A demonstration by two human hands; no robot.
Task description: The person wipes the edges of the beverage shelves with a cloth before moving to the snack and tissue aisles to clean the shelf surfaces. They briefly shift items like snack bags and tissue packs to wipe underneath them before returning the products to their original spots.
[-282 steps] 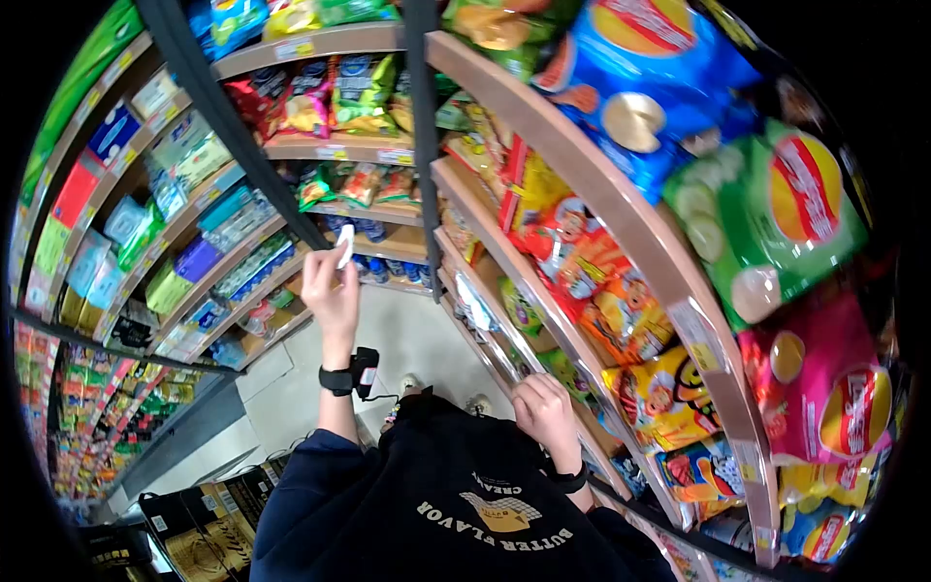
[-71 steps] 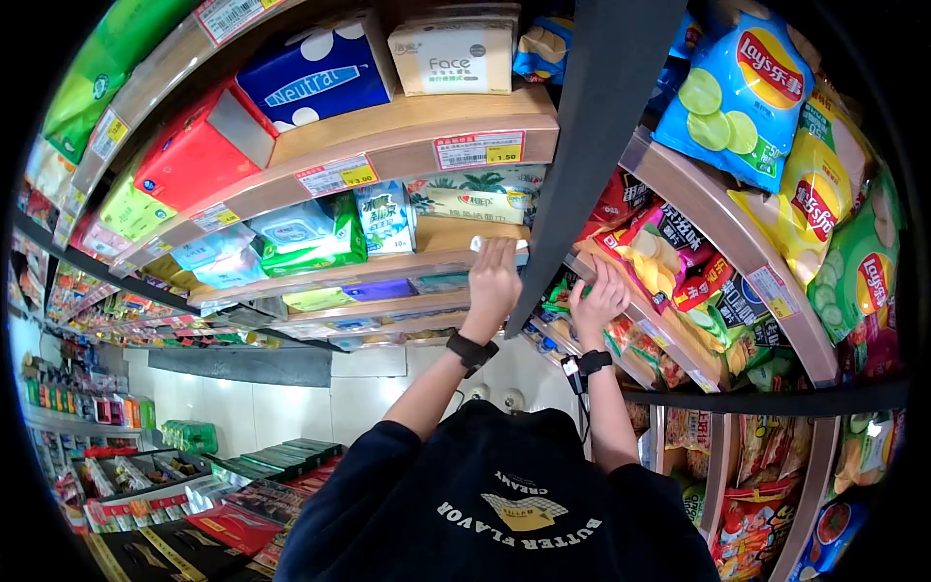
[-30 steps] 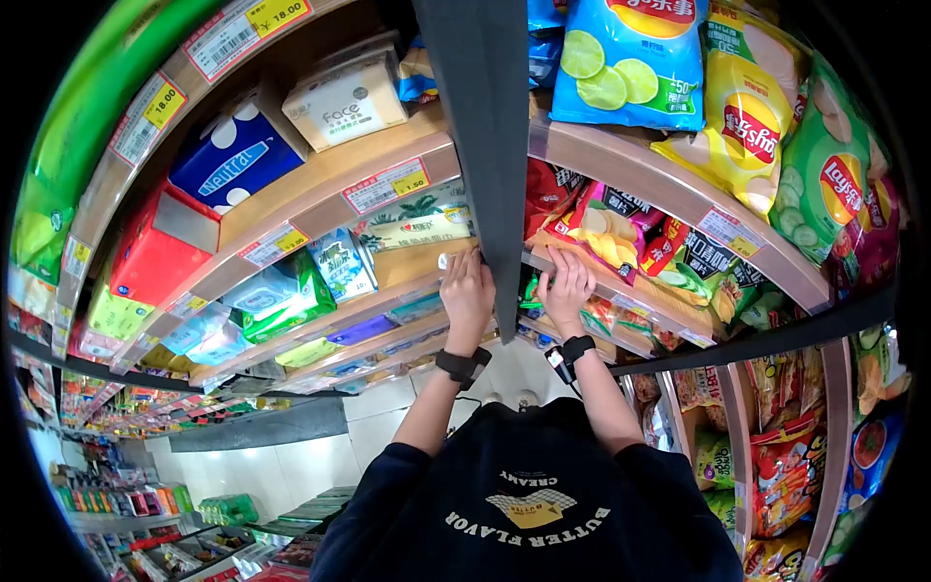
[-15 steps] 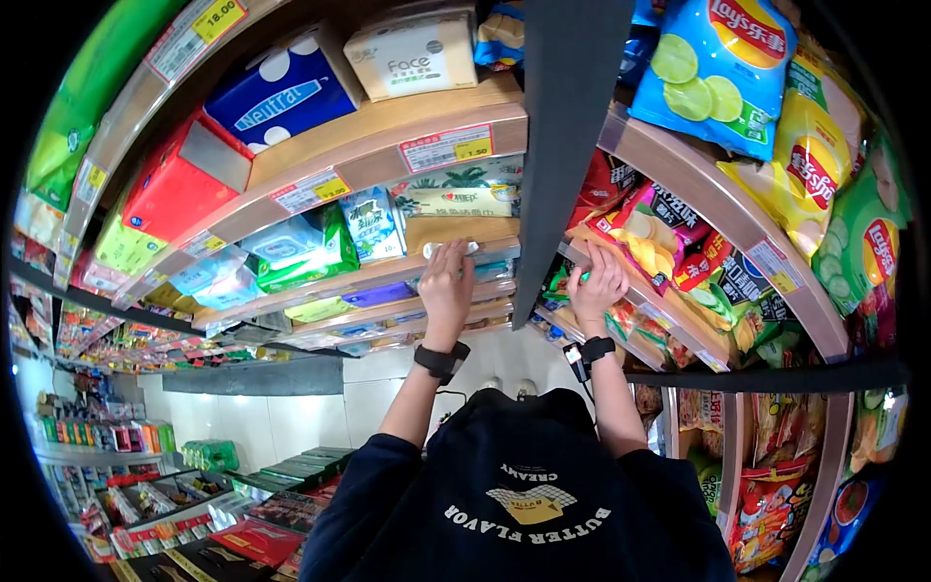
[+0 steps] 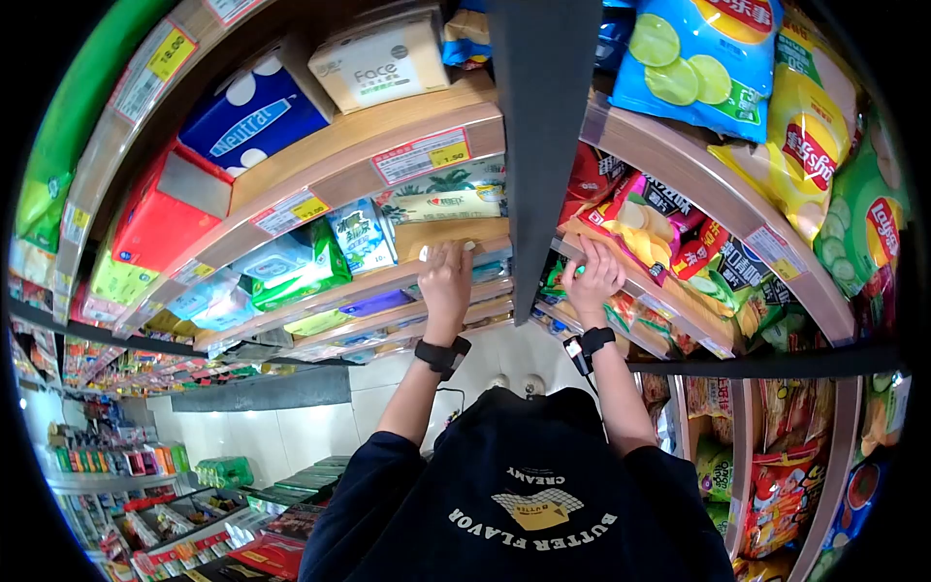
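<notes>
My left hand (image 5: pixel 446 289) is at the front edge of a wooden shelf (image 5: pixel 412 236). Its fingers are bent over a small white thing (image 5: pixel 468 245) that shows on both sides of them; its kind is hidden. Left of that hand stand a blue-and-white pack (image 5: pixel 361 236) and a green wipes pack (image 5: pixel 308 267); behind it lies a tissue pack (image 5: pixel 446 204). Across the dark post, my right hand (image 5: pixel 594 283) rests at the edge of the snack shelf (image 5: pixel 640 291), fingers apart and slightly bent. Colourful snack bags (image 5: pixel 645 233) lie just beyond it.
A dark upright post (image 5: pixel 538 155) divides the two shelf units. Above are tissue boxes (image 5: pixel 254 118) and large chip bags (image 5: pixel 690 73). Pale floor tiles (image 5: pixel 305 427) show below. Stacked goods (image 5: pixel 272 553) stand at the lower left.
My view has shifted slightly, so the shelves sit a little further left and higher. Both hands stay at their shelf edges; the right hand's fingers have moved a little.
</notes>
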